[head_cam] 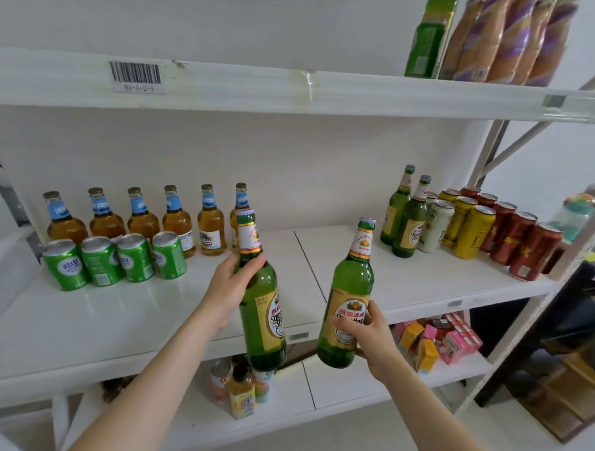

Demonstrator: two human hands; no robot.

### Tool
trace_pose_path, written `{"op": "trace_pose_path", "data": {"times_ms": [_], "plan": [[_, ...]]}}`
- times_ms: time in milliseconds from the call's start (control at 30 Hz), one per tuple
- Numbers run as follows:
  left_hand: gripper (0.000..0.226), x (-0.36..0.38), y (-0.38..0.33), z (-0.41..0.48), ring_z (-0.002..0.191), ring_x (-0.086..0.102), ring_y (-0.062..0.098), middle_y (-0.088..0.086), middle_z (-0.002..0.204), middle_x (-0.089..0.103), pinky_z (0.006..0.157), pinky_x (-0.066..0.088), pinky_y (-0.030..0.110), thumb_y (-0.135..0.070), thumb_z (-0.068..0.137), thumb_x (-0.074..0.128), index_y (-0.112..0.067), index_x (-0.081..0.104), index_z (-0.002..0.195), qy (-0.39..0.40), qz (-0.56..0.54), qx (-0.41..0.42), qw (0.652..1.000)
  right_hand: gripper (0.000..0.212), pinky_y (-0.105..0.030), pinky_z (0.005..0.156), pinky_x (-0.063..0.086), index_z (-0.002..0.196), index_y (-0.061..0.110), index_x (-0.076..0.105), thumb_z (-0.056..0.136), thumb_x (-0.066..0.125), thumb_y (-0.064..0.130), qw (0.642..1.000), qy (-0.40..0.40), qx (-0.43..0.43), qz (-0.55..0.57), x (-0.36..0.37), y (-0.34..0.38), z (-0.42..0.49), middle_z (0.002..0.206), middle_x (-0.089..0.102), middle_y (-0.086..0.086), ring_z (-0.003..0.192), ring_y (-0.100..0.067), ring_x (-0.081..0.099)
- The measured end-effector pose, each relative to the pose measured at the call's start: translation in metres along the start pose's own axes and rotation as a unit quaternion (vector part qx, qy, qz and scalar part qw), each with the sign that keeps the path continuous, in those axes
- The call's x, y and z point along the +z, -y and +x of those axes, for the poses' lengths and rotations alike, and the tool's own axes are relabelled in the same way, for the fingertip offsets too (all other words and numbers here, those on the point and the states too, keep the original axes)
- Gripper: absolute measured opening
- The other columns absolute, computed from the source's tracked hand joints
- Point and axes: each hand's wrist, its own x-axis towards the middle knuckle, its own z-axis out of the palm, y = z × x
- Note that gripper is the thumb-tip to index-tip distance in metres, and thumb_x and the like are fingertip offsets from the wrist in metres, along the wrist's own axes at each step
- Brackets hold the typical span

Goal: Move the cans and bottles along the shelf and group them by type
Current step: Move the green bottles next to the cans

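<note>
My left hand (229,289) grips a tall green beer bottle (261,315) around its shoulder, held in front of the middle shelf (150,320). My right hand (370,334) grips a second green bottle (349,301) low on its label, tilted slightly right. Both bottles hang in the air before the shelf edge. At the shelf's left stand several amber bottles with blue neck labels (140,218) behind several green cans (101,261). At the right stand two more green bottles (406,217), a white can (437,226), yellow cans (470,228) and several red cans (525,242).
The top shelf (249,87) carries a green bottle (431,32) and several brown bottles with purple labels (512,31). The lower shelf (347,383) holds small bottles, a can and pink and orange cartons (437,342). Metal shelf struts run down the right side.
</note>
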Motion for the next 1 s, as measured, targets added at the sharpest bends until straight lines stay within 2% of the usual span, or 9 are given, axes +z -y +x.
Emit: {"op": "trace_pose_path", "data": {"times_ms": [100,200,333,433,500,633,833,933,1000], "plan": [[0.017,0.033,-0.002,0.000,0.096,0.066,0.007,-0.014,0.097,0.071,0.070,0.046,0.024,-0.047,0.090,0.062,-0.039,0.061,0.105,0.008,0.003,0.003,1.000,0.052,-0.030,0.068,0.054,0.111,0.025,0.055,0.071,0.084,0.010,1.000,0.002,-0.002,-0.006,-0.033,0.003,0.004,0.108,0.068,0.000,0.098,-0.019,0.065],[0.017,0.064,-0.005,0.006,0.087,0.068,0.001,-0.019,0.090,0.072,0.067,0.046,0.021,-0.048,0.091,0.060,-0.039,0.060,0.105,0.027,0.015,0.004,1.000,0.053,-0.033,0.071,0.055,0.112,0.025,0.055,0.071,0.084,0.010,1.000,-0.009,-0.004,-0.004,-0.062,0.004,0.012,0.109,0.067,0.000,0.100,-0.019,0.064],[0.021,0.106,-0.007,0.027,0.087,0.069,0.004,-0.015,0.091,0.072,0.065,0.047,0.019,-0.048,0.090,0.061,-0.035,0.061,0.106,0.042,0.023,0.009,0.999,0.057,-0.046,0.088,0.056,0.117,0.023,0.054,0.071,0.085,0.010,1.000,-0.023,-0.007,0.002,-0.095,0.007,0.034,0.113,0.067,-0.002,0.104,-0.024,0.064],[0.019,0.138,-0.007,0.050,0.086,0.068,0.004,-0.011,0.092,0.072,0.066,0.048,0.021,-0.046,0.091,0.062,-0.034,0.062,0.105,0.052,0.023,0.016,0.998,0.058,-0.050,0.091,0.056,0.116,0.022,0.055,0.069,0.086,0.010,0.999,-0.029,-0.016,0.002,-0.119,0.013,0.057,0.112,0.069,-0.003,0.104,-0.026,0.065],[0.017,0.159,-0.006,0.067,0.084,0.069,0.004,-0.009,0.091,0.072,0.066,0.049,0.021,-0.044,0.091,0.062,-0.033,0.063,0.104,0.061,0.023,0.022,0.998,0.059,-0.048,0.089,0.057,0.116,0.021,0.055,0.067,0.087,0.010,0.999,-0.035,-0.025,0.002,-0.136,0.017,0.076,0.111,0.069,-0.004,0.104,-0.027,0.066],[0.018,0.201,-0.004,0.101,0.084,0.069,0.003,-0.011,0.090,0.072,0.069,0.050,0.024,-0.044,0.091,0.062,-0.033,0.063,0.104,0.076,0.028,0.032,0.996,0.059,-0.033,0.074,0.058,0.113,0.023,0.056,0.065,0.089,0.013,0.998,-0.046,-0.040,-0.009,-0.169,0.026,0.113,0.106,0.071,0.000,0.098,-0.020,0.068],[0.022,0.262,0.000,0.137,0.097,0.067,0.015,-0.002,0.098,0.071,0.078,0.051,0.028,-0.042,0.091,0.064,-0.027,0.064,0.107,0.077,0.025,0.035,0.996,0.058,-0.043,0.084,0.059,0.111,0.023,0.057,0.064,0.089,0.011,0.998,-0.050,-0.044,-0.023,-0.218,0.035,0.165,0.105,0.071,0.000,0.097,-0.020,0.068],[0.023,0.293,0.003,0.146,0.099,0.066,0.016,-0.001,0.101,0.071,0.082,0.052,0.031,-0.041,0.090,0.064,-0.027,0.064,0.109,0.065,0.021,0.029,0.997,0.060,-0.033,0.074,0.059,0.110,0.026,0.056,0.063,0.090,0.014,0.998,-0.028,-0.042,-0.031,-0.244,0.043,0.187,0.105,0.071,0.003,0.095,-0.016,0.068],[0.021,0.312,0.005,0.147,0.096,0.068,0.013,-0.005,0.097,0.072,0.076,0.051,0.026,-0.040,0.090,0.065,-0.028,0.065,0.107,0.051,0.018,0.029,0.998,0.062,-0.030,0.071,0.058,0.111,0.027,0.055,0.062,0.090,0.015,0.998,-0.014,-0.040,-0.038,-0.260,0.048,0.201,0.105,0.070,0.004,0.095,-0.016,0.067]]}}
